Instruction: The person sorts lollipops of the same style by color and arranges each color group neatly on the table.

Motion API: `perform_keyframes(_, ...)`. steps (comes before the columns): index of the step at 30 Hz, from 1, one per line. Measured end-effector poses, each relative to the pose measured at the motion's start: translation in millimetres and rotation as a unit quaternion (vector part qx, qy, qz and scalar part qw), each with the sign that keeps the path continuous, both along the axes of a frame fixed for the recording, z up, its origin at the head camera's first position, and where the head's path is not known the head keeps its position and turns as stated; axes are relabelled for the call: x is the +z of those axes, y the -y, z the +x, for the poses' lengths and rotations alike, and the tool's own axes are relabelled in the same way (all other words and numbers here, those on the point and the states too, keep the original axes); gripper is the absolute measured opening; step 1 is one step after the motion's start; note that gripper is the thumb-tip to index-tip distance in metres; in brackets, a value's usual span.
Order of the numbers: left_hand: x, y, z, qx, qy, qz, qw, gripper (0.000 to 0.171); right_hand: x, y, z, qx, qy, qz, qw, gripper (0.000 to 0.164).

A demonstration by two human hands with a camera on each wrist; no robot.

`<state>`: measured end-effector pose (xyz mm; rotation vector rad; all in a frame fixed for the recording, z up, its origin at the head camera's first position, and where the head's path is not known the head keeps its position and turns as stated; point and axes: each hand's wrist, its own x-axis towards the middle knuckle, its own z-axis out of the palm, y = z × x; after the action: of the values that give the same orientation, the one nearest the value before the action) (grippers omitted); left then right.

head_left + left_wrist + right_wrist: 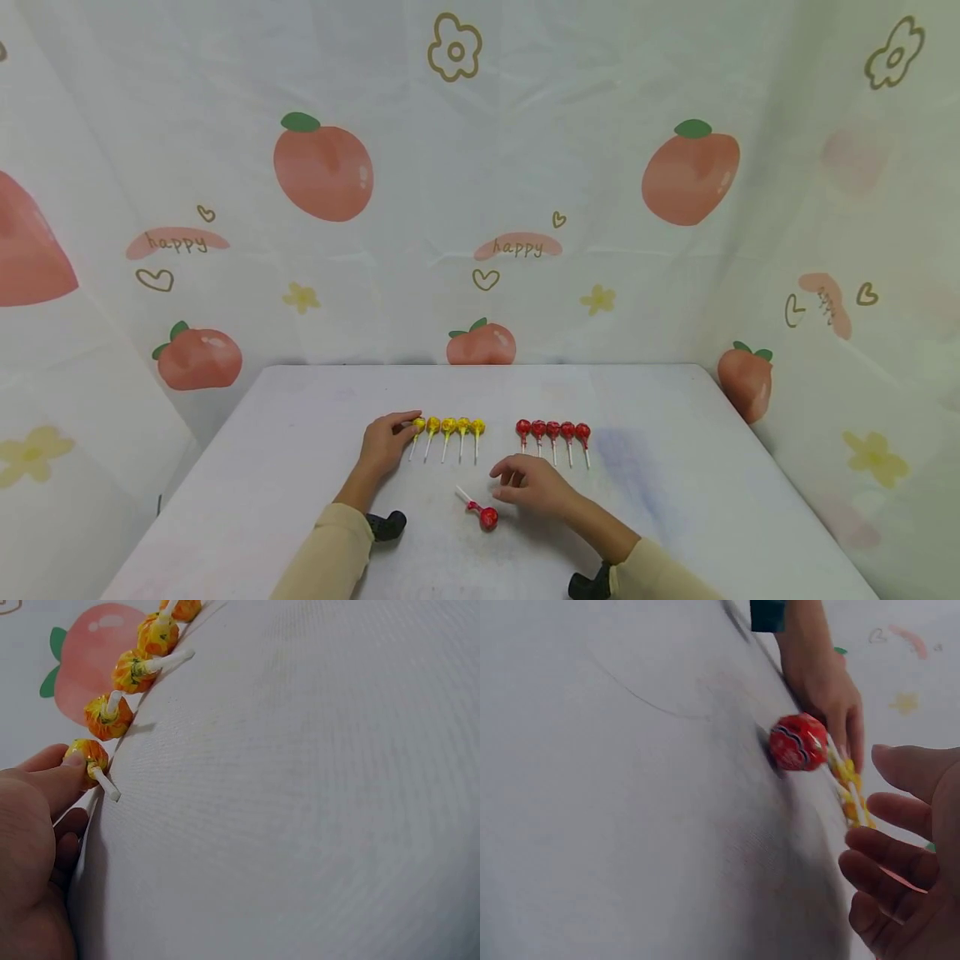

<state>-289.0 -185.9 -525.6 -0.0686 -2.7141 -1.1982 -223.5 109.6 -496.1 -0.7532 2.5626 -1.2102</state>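
My left hand (384, 443) pinches the candy head of the leftmost yellow lollipop (90, 759) between thumb and fingers, its white stick pointing toward me. To its right the other yellow lollipops (448, 426) lie in an even row. My right hand (538, 485) hovers with loosely bent fingers and holds nothing. Just left of it, a single red lollipop (488, 519) lies slanted on the table, stick pointing up and left; its round wrapper shows close by in the right wrist view. Beyond the right hand lies a row of several red lollipops (552, 430), some sticks partly hidden by that hand.
Everything lies on a white table (315, 417). A white cloth backdrop (420, 183) printed with peaches stands behind and at both sides. Black straps with cameras (387, 526) sit on both wrists, below the light sleeves (330, 546).
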Motion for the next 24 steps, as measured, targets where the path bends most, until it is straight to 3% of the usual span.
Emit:
perform_keyframes(7,0.4,0.3,0.1,-0.004,-0.003,0.004,1.0000,0.031,-5.1,8.7,6.9,0.027,0.022,0.015,0.999,0.025)
perform_keyframes(13,-0.7,0.3,-0.2,-0.005,-0.005,0.002,1.0000,0.031,-6.2,16.7,13.4,0.011,0.029,0.054,0.998,0.032)
perform_keyframes(18,-1.1,0.3,-0.2,-0.005,-0.005,0.002,1.0000,0.030,-4.7,22.6,18.4,-0.002,0.029,0.095,0.995,0.025)
perform_keyframes(24,-0.6,0.1,-0.1,-0.003,-0.002,0.003,1.0000,0.030,-3.3,23.6,19.9,-0.003,0.031,0.107,0.994,0.020)
